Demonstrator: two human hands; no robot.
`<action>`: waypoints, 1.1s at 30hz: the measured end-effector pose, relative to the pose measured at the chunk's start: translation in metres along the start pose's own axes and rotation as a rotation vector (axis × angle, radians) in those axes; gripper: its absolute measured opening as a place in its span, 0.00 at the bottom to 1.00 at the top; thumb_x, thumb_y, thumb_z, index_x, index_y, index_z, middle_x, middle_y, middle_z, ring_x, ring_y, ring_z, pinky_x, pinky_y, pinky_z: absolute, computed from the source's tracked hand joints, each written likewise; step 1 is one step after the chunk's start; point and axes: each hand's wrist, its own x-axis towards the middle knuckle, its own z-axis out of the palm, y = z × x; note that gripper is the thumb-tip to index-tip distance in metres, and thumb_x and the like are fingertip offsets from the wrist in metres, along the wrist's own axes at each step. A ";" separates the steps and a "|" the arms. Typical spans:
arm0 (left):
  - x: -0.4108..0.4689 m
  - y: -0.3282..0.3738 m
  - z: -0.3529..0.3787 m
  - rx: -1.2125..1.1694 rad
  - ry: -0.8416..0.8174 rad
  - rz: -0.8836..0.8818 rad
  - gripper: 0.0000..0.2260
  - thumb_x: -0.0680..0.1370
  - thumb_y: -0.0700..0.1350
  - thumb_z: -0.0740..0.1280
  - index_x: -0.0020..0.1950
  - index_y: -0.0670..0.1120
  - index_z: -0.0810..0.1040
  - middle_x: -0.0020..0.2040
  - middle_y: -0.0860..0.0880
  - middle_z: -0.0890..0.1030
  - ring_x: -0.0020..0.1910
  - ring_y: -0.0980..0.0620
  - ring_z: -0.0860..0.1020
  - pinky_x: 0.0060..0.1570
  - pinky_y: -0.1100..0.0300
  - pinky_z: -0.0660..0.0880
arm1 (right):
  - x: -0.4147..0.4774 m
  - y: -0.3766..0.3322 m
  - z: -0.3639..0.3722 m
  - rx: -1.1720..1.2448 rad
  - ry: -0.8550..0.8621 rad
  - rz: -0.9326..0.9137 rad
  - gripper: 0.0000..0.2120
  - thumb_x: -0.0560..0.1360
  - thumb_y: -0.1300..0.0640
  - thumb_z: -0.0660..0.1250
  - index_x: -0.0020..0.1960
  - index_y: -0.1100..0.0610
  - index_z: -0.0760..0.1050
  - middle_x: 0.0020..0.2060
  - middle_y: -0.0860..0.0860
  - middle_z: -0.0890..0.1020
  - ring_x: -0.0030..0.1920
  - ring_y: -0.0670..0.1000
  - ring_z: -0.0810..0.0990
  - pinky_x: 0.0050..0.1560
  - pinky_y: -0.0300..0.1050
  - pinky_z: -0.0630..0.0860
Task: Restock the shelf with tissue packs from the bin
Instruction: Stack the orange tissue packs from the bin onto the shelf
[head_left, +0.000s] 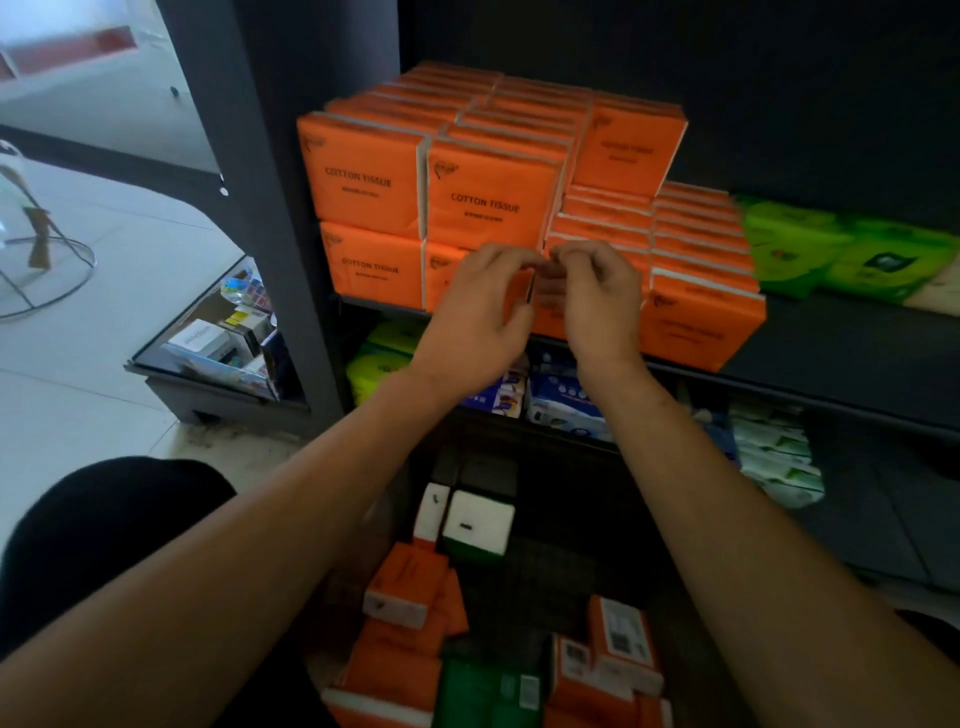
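Orange "cotton tissue" packs (488, 197) stand stacked in rows on the dark shelf (841, 343). My left hand (480, 312) and my right hand (597, 296) meet at the front of the lower row. Their fingers curl over the top edge of one orange tissue pack (544, 312), which shows only as a strip between them. Below my forearms lies the dark bin (550, 577) with loose orange packs (402, 587), a white-ended pack (478, 522) and a green pack (483, 691).
Bright green packs (831, 254) lie on the same shelf to the right. The shelf below holds green, blue and white packs (561, 400). A dark upright post (270, 208) bounds the shelf on the left. A glass display case (218, 338) stands on the tiled floor beyond.
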 end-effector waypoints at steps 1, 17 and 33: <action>-0.003 0.002 -0.002 -0.040 -0.027 -0.008 0.17 0.73 0.37 0.61 0.61 0.44 0.75 0.57 0.49 0.76 0.58 0.55 0.73 0.60 0.63 0.69 | -0.005 -0.002 -0.006 0.015 -0.063 0.052 0.10 0.78 0.62 0.60 0.43 0.55 0.78 0.42 0.57 0.83 0.43 0.55 0.82 0.46 0.51 0.82; -0.123 -0.011 -0.003 0.187 -0.648 -0.345 0.10 0.77 0.43 0.65 0.57 0.46 0.79 0.48 0.49 0.82 0.49 0.51 0.80 0.52 0.55 0.76 | -0.127 0.076 -0.084 -0.512 -0.541 0.242 0.04 0.79 0.55 0.63 0.50 0.49 0.77 0.46 0.48 0.82 0.46 0.47 0.81 0.46 0.41 0.76; -0.225 -0.074 0.026 0.247 -0.838 -0.699 0.08 0.77 0.44 0.64 0.54 0.50 0.81 0.55 0.46 0.82 0.51 0.47 0.81 0.54 0.54 0.77 | -0.199 0.190 -0.041 -0.598 -0.741 0.530 0.04 0.74 0.58 0.67 0.43 0.53 0.80 0.38 0.48 0.80 0.40 0.46 0.77 0.42 0.39 0.70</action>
